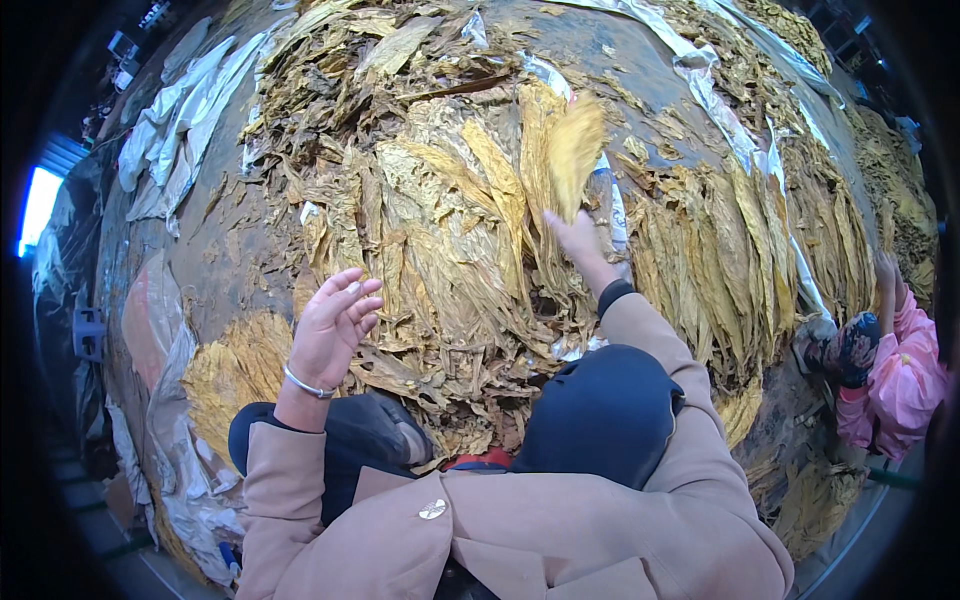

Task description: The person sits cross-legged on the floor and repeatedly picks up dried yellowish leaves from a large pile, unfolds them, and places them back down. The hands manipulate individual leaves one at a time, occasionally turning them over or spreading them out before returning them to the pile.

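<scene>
Large dried leaves, which look like tobacco, lie heaped in front of me; the middle pile [442,240] has pale and yellow leaves lying lengthwise. My right hand [581,244] is at the pile's right side, its fingers at the lower end of a blurred yellow leaf [576,150] that stands out above the heap. My left hand [341,315], with a silver bangle at the wrist, is raised over the pile's lower left side, palm turned inward, fingers half curled and apart, with nothing in it.
A row of long leaves [705,262] lies to the right, with white plastic strips [712,97] beyond. Darker crumpled leaves [322,97] are heaped at the far left. White sheeting [176,127] and a yellow leaf bundle [240,367] lie left. A person in pink [904,375] sits far right.
</scene>
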Demonstrator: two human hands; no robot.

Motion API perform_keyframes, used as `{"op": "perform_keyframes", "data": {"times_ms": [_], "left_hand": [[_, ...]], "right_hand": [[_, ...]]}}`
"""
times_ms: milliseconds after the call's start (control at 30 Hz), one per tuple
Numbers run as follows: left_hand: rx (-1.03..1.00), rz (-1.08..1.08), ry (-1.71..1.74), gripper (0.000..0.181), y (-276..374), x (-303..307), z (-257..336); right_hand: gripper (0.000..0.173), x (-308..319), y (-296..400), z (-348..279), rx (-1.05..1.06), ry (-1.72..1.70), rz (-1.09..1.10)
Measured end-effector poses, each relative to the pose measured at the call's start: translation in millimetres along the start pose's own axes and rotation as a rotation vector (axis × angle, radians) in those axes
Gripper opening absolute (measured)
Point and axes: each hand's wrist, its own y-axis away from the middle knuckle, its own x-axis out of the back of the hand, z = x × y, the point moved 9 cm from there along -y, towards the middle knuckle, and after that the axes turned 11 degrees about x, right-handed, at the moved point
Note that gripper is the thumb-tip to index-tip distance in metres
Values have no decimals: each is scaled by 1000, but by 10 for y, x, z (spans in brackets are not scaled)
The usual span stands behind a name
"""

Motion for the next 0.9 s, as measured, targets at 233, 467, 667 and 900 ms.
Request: {"op": "perform_keyframes", "data": {"times_ms": [233,467,667,900], "left_hand": [[15,35,-10,28,13,62,-68],[12,-2,32,26,7,13,-12],[-32,-25,19,26,146,-57,95],[-39,-104,52,25,249,-93,110]], "right_hand": [[31,166,-26,71,-162,-177,-88],[14,1245,30,-895,-229,-847,-2],[29,1703,-158,-1835,185,-931,-12],[27,629,322,-1269,156,650,-1059]]}}
